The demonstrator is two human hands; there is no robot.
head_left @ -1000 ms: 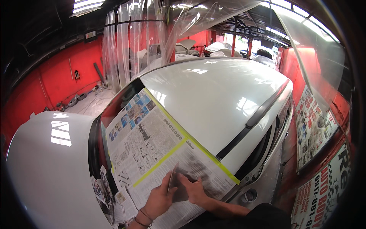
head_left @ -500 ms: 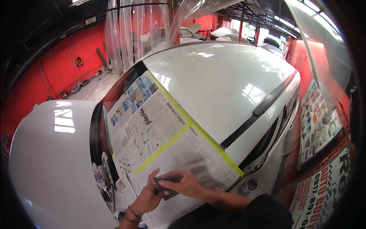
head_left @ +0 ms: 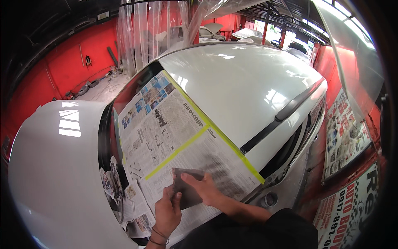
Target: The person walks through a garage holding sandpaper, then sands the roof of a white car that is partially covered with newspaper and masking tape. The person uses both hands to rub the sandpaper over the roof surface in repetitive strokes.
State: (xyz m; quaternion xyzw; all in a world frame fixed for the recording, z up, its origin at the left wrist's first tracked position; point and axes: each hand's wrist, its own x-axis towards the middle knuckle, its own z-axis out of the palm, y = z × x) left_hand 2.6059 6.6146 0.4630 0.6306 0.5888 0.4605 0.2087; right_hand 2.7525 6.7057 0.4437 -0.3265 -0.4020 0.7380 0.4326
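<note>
A dark grey sheet of sandpaper [head_left: 190, 196] is spread between my hands above the newspaper-covered windshield. My left hand [head_left: 168, 206] pinches its left edge between thumb and fingers. From the right, my right hand [head_left: 204, 189] grips the sheet near its upper part, thumb lying on the face and fingers mostly hidden behind. Under the hands, newspaper [head_left: 166, 139] covers the windshield of a white car. Yellow-green masking tape [head_left: 227, 144] runs along the paper's roof edge, and another strip [head_left: 176, 159] crosses the paper.
The white roof [head_left: 232, 79] with a black rail [head_left: 265, 133] stretches ahead; the hood [head_left: 54, 174] is at left. Crumpled newspaper [head_left: 111, 182] sits by the hood's rear edge. A round can [head_left: 270, 199] stands at right. Clear plastic sheeting [head_left: 145, 37] hangs behind.
The sandpaper, partly covered and gathered in my hands before, is now opened out flat. My right thumb has moved up onto it and my left hand has lowered slightly. The view has shifted slightly.
</note>
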